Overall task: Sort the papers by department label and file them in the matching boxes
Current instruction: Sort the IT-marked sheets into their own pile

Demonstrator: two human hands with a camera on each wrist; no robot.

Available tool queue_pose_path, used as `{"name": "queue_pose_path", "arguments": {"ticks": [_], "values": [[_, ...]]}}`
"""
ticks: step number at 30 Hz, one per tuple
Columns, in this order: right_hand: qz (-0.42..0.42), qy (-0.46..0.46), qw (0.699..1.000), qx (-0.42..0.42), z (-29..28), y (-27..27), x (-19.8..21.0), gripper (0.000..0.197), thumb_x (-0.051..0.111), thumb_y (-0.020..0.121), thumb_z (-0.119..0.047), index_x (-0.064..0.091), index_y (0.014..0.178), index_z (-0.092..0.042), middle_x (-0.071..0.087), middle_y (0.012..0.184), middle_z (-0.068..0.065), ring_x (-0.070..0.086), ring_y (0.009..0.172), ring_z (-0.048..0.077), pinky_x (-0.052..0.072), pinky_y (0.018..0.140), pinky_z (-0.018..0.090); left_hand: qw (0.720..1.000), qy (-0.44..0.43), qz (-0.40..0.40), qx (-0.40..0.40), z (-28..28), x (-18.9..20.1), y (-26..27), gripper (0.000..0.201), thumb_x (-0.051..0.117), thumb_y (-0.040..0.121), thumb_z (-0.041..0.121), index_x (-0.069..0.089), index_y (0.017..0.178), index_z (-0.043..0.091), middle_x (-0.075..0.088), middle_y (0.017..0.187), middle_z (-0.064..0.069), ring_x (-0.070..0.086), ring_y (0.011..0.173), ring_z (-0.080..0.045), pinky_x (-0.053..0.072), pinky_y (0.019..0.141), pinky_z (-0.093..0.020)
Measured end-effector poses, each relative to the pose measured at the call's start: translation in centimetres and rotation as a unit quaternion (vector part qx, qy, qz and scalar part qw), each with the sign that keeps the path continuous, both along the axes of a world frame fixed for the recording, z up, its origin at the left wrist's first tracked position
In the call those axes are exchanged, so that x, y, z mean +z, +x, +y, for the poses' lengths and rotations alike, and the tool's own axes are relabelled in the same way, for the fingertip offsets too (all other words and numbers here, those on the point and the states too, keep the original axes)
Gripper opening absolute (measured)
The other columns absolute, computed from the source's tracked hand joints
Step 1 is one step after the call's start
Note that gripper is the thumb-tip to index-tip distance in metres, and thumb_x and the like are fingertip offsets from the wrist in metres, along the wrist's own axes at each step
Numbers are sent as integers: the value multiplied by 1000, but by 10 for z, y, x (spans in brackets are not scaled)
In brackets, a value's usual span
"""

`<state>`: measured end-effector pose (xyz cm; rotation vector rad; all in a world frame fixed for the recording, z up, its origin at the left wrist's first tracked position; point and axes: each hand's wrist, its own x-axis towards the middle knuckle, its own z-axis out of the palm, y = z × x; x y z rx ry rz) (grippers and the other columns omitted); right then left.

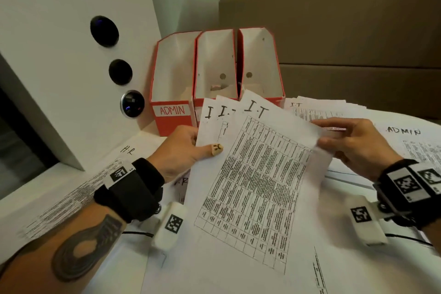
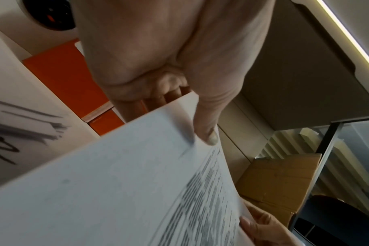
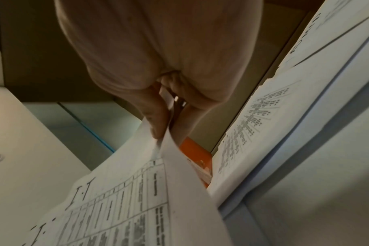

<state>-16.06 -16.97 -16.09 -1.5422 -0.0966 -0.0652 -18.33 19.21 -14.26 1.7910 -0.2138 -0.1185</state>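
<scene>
Both hands hold a fanned bunch of white I.T papers (image 1: pixel 257 174) above the table, each headed "I.T" with a printed table. My left hand (image 1: pixel 186 150) pinches their left edge, thumb (image 2: pixel 209 133) on top and fingers underneath. My right hand (image 1: pixel 350 141) pinches the top sheet's right edge (image 3: pixel 164 146) between thumb and fingers. Three red file boxes stand behind the papers: the left one reads ADMIN (image 1: pixel 171 93); the labels of the middle box (image 1: pixel 216 67) and the right box (image 1: pixel 261 64) are hidden by the papers.
H.R sheets (image 1: pixel 95 181) lie at the left of the table, ADMIN sheets (image 1: pixel 410 145) at the right, another I.T pile (image 1: pixel 317 107) behind my right hand. A white panel with round black knobs (image 1: pixel 105 31) stands left. Cardboard boxes (image 1: pixel 334 19) stand at the back.
</scene>
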Motion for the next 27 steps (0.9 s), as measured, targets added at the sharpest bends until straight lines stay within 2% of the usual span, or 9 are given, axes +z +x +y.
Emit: {"name": "queue_pose_path", "arguments": {"ticks": [3, 9, 13, 16, 19, 21, 23, 25, 27], "values": [[-5, -49, 998, -28, -2, 0, -4, 45, 68, 84, 20, 76, 113, -14, 79, 112, 12, 78, 97, 31, 64, 85, 48, 1000, -4, -22, 15, -1, 2, 0, 32, 75, 92, 4, 74, 124, 3, 79, 119, -6, 77, 109, -23, 64, 91, -39], [4, -53, 997, -54, 2, -4, -3, 40, 79, 77, 14, 74, 109, -10, 80, 102, 16, 77, 95, 39, 63, 85, 54, 999, -27, -33, 15, -5, 4, -6, 37, 80, 85, 9, 75, 122, 5, 80, 116, -5, 78, 107, -21, 64, 90, -38], [-3, -19, 995, -96, 18, -6, -1, 56, 96, 58, -13, 74, 110, -11, 78, 108, 16, 78, 94, 35, 62, 88, 54, 999, 22, -38, -22, -17, 5, -9, 43, 86, 79, 10, 76, 121, 10, 80, 116, -3, 77, 109, -21, 63, 95, -44], [13, 68, 993, -94, 25, -12, -2, 87, 98, 53, -36, 65, 129, -10, 75, 122, 9, 75, 108, 32, 58, 97, 56, 996, 0, -86, 19, -24, 13, -8, 41, 83, 84, 13, 74, 124, 8, 80, 118, -3, 76, 112, -18, 61, 100, -44], [15, 96, 995, 39, 38, -26, 4, 54, 78, 85, -13, 61, 135, -2, 74, 126, 12, 71, 118, 34, 55, 102, 58, 986, -63, -139, 69, -29, 30, -4, 26, 73, 95, 15, 74, 120, 9, 81, 115, 0, 77, 108, -15, 62, 98, -44], [-37, 78, 996, 31, 46, -30, 15, 44, 71, 87, 1, 65, 130, -1, 75, 124, 13, 72, 115, 34, 56, 101, 58, 978, -56, -185, 76, -37, 47, -8, 8, 71, 98, 15, 75, 104, 18, 81, 99, 14, 76, 98, -4, 62, 92, -31], [-110, 81, 990, -26, 53, -31, 38, 44, 79, 80, -8, 70, 123, -2, 77, 119, 13, 74, 111, 33, 55, 101, 57, 965, -29, -247, 85, -45, 68, -14, 13, 77, 95, 17, 70, 93, 27, 78, 85, 24, 73, 86, 6, 58, 80, -17], [-179, 87, 980, -33, 61, -33, 66, 46, 84, 79, -18, 71, 121, -4, 77, 118, 14, 74, 111, 34, 56, 101, 55, 947, -52, -300, 102, -50, 90, -19, 22, 86, 88, 26, 72, 100, 14, 81, 95, 9, 77, 92, -8, 63, 84, -27], [-239, 76, 968, -23, 65, -35, 89, 44, 85, 85, -21, 70, 122, -3, 74, 122, 18, 71, 115, 38, 56, 101, 58, 925, -87, -345, 131, -49, 107, -23, 60, 90, 82, 38, 68, 109, -10, 74, 112, -27, 72, 104, -40, 60, 93, -57]]}}
